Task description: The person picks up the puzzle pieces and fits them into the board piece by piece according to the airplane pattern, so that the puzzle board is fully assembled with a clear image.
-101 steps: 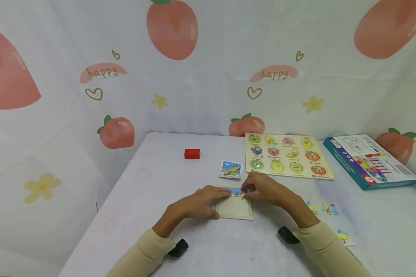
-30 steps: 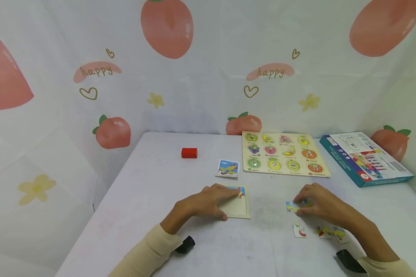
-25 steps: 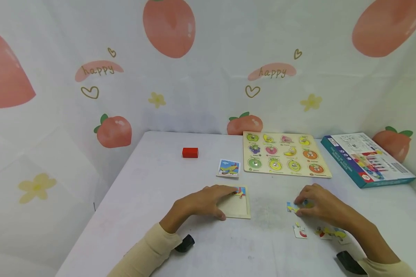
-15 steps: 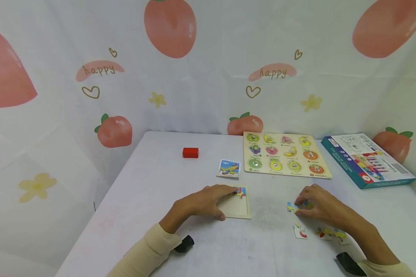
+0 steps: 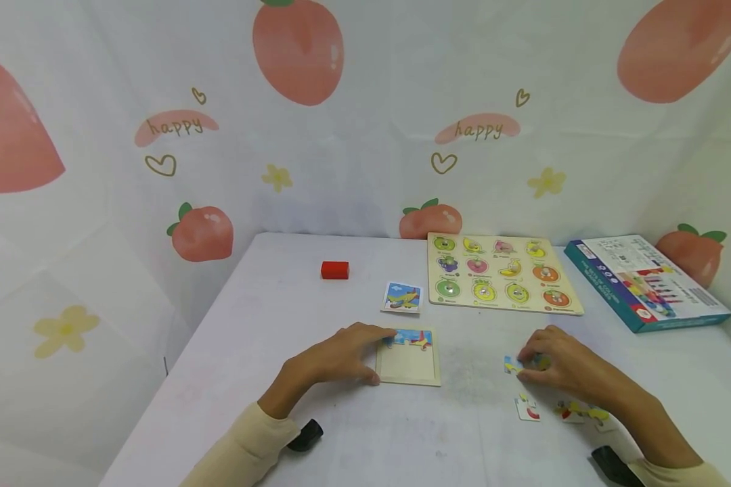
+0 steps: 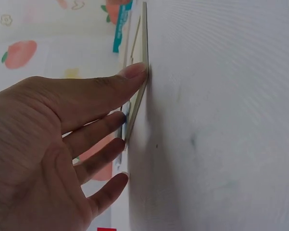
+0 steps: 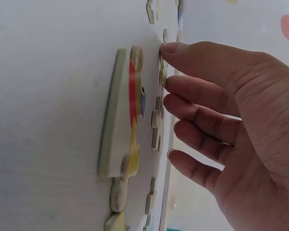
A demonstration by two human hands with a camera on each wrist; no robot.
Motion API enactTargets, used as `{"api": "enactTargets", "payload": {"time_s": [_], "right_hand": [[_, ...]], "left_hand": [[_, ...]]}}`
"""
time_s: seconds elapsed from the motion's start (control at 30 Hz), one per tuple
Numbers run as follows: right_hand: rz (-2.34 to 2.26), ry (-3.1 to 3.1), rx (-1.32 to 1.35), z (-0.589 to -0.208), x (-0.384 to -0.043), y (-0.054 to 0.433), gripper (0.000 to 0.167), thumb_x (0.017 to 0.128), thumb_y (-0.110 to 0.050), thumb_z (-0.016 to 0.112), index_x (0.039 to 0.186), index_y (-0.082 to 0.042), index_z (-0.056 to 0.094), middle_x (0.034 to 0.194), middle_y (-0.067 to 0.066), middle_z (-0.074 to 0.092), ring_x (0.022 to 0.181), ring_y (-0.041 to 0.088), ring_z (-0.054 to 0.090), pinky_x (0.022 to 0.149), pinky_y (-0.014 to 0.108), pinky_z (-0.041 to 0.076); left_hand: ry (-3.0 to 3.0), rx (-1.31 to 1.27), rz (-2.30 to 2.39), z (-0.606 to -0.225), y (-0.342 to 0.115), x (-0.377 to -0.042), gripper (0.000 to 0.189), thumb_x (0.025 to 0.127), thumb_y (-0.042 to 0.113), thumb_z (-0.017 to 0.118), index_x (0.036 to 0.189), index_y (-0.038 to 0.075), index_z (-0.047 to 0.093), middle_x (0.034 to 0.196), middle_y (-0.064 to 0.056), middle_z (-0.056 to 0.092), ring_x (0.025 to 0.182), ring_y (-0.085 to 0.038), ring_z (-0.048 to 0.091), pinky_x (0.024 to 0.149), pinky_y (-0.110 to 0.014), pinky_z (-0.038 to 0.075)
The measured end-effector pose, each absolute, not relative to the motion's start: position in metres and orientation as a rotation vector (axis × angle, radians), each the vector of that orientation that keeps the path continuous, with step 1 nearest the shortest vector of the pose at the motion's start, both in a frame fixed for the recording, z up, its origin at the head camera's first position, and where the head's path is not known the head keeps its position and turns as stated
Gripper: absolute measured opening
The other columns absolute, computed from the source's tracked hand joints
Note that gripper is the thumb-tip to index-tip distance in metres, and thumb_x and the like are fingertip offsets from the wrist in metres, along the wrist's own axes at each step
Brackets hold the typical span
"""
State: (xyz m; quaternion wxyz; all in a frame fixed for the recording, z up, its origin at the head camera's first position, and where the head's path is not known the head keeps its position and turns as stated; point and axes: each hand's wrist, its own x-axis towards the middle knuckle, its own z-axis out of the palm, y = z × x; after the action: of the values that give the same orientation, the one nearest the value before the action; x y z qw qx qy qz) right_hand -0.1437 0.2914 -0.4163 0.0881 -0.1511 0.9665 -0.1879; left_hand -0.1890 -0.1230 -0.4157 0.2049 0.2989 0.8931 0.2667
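My left hand (image 5: 338,355) rests at the left side of a small wooden puzzle tray (image 5: 408,370). In the left wrist view its thumb touches the tray's near edge (image 6: 145,38), and the long fingers lie fairly straight. Blue and red fitted puzzle pieces (image 5: 415,337) line the tray's top row. To the right, my right hand (image 5: 569,365) pinches a flat blue-and-yellow puzzle piece (image 5: 510,366) between thumb and index finger, down at the table. The right wrist view shows that puzzle piece (image 7: 163,72) edge-on. Another piece lies partly hidden under this hand.
Loose puzzle pieces (image 5: 528,408) lie in front of the right hand, some overlapping. Behind the tray are an airplane picture card (image 5: 403,297), a red block (image 5: 335,270) and a fruit knob board (image 5: 502,274). A flat teal-edged box (image 5: 648,284) sits at the back right.
From the tray, my right hand has gone right to the loose pieces, where it stays. My left hand has just slid left, uncovering more of the top row.
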Motion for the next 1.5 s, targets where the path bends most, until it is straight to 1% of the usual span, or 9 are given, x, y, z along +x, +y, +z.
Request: {"api": "enactTargets", "payload": {"time_s": [0.17,0.37,0.6,0.73,0.87,1.07,1.13,1.3,1.5], "right_hand": [[-0.557,2.883,-0.441,-0.416,-0.143,0.291,0.028,0.084,-0.043,0.087,0.1,-0.021,0.082,0.105,-0.007,0.069,0.104,0.021,0.058,0.097,0.054,0.057],[-0.583,2.897,-0.454,-0.418,-0.144,0.29,0.029,0.084,-0.044,0.087,0.1,-0.021,0.081,0.104,-0.008,0.069,0.104,0.02,0.058,0.097,0.054,0.057],[-0.631,2.935,-0.555,-0.415,-0.145,0.279,0.023,0.087,-0.043,0.086,0.099,-0.024,0.081,0.103,-0.012,0.068,0.103,0.017,0.058,0.092,0.044,0.059],[-0.648,2.919,-0.618,-0.413,-0.149,0.264,0.023,0.087,-0.042,0.086,0.1,-0.024,0.08,0.104,-0.013,0.068,0.105,0.016,0.058,0.091,0.04,0.059],[-0.637,2.913,-0.679,-0.412,-0.155,0.245,0.02,0.088,-0.042,0.085,0.099,-0.025,0.08,0.103,-0.013,0.067,0.106,0.015,0.057,0.093,0.041,0.058],[-0.626,2.906,-0.796,-0.411,-0.167,0.22,0.016,0.09,-0.034,0.084,0.099,-0.022,0.079,0.103,-0.012,0.067,0.104,0.014,0.055,0.093,0.042,0.056],[-0.631,2.891,-0.823,-0.412,-0.171,0.213,0.015,0.09,-0.032,0.084,0.1,-0.021,0.079,0.103,-0.012,0.067,0.105,0.013,0.055,0.093,0.04,0.056],[-0.625,2.854,-0.941,-0.416,-0.181,0.193,0.016,0.09,-0.03,0.084,0.1,-0.019,0.08,0.1,-0.012,0.067,0.103,0.013,0.055,0.091,0.036,0.055],[-0.609,2.85,-1.04,-0.418,-0.187,0.171,0.016,0.089,-0.028,0.085,0.099,-0.017,0.079,0.099,-0.01,0.067,0.102,0.013,0.054,0.091,0.036,0.055]], "left_hand": [[2.484,0.849,0.762,-0.416,-0.126,-0.189,0.074,0.09,0.018,0.085,0.157,0.019,0.053,0.159,0.003,0.052,0.148,-0.022,0.043,0.122,-0.05,0.036],[2.47,0.839,0.786,-0.416,-0.126,-0.19,0.075,0.089,0.016,0.086,0.157,0.017,0.053,0.16,0.0,0.052,0.149,-0.024,0.043,0.124,-0.048,0.035],[2.472,0.811,0.792,-0.42,-0.126,-0.19,0.076,0.088,0.016,0.087,0.157,0.018,0.054,0.16,0.0,0.052,0.147,-0.023,0.044,0.123,-0.048,0.036],[2.48,0.804,0.799,-0.42,-0.126,-0.189,0.076,0.088,0.016,0.087,0.156,0.017,0.054,0.16,0.0,0.052,0.148,-0.024,0.044,0.124,-0.049,0.036],[2.493,0.795,0.801,-0.418,-0.126,-0.188,0.077,0.087,0.016,0.088,0.156,0.016,0.054,0.159,-0.001,0.053,0.149,-0.025,0.044,0.124,-0.049,0.036],[2.49,0.793,0.816,-0.418,-0.126,-0.189,0.077,0.087,0.017,0.089,0.156,0.016,0.054,0.16,-0.002,0.052,0.15,-0.025,0.044,0.124,-0.049,0.035],[2.486,0.792,0.825,-0.418,-0.127,-0.19,0.077,0.086,0.016,0.089,0.155,0.016,0.055,0.16,-0.003,0.052,0.151,-0.025,0.043,0.124,-0.049,0.035],[2.478,0.795,0.834,-0.419,-0.128,-0.191,0.078,0.086,0.017,0.09,0.155,0.016,0.054,0.161,-0.003,0.051,0.152,-0.026,0.042,0.125,-0.05,0.034],[2.474,0.802,0.825,-0.42,-0.128,-0.192,0.077,0.087,0.018,0.089,0.156,0.017,0.054,0.161,-0.002,0.05,0.152,-0.025,0.042,0.125,-0.049,0.034]]}}
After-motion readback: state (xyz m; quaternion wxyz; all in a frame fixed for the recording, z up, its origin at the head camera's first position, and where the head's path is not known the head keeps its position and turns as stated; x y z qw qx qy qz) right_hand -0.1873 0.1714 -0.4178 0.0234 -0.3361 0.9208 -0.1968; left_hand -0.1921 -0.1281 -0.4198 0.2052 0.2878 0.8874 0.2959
